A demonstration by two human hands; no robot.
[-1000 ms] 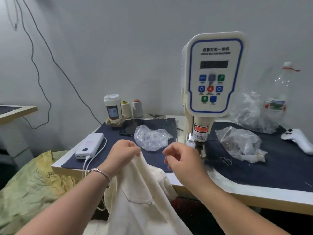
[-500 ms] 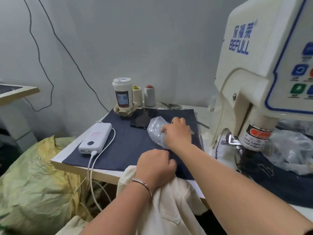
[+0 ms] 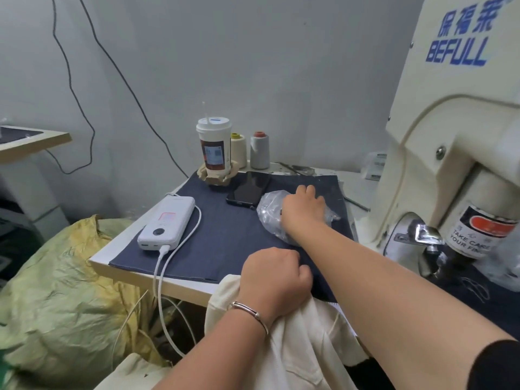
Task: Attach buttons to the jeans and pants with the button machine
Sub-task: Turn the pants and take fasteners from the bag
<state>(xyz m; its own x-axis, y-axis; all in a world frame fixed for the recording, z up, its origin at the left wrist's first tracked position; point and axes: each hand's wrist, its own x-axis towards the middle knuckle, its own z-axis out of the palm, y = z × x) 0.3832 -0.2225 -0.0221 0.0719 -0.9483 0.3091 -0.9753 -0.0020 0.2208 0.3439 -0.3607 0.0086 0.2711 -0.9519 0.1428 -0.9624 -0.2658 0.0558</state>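
Far left: side table (image 3: 33, 140) against the wall, black cable (image 3: 84, 114) hanging above it. Below: green-yellow sack (image 3: 56, 291) on the floor, beside the worktable (image 3: 146, 277). On the blue cloth (image 3: 225, 243) covering the worktable, from left: white power bank (image 3: 167, 226) with white cord (image 3: 160, 277) trailing over the table edge; lidded cup (image 3: 214, 147) in a paper holder at the back; two thread cones (image 3: 249, 149) just behind it; black phone (image 3: 249, 190) lying flat, near the cup. Centre, at the front edge: left hand (image 3: 275, 280), bracelet (image 3: 249, 312) at the wrist, fingers curled in a fist, gripping cream pants (image 3: 295, 353) draped from the table edge down toward the viewer. Beyond it: right hand (image 3: 304, 209) reaching into a clear bag (image 3: 270, 212) just right of the phone, fingers bent down into the plastic; cannot tell whether anything was pinched, fingertips hidden. Bag contents too blurred to identify. Right: cream button machine (image 3: 450, 136), marked BEFULL in blue, warning label (image 3: 484, 232) on its head, metal foot (image 3: 422, 233) below, well apart from the pants.
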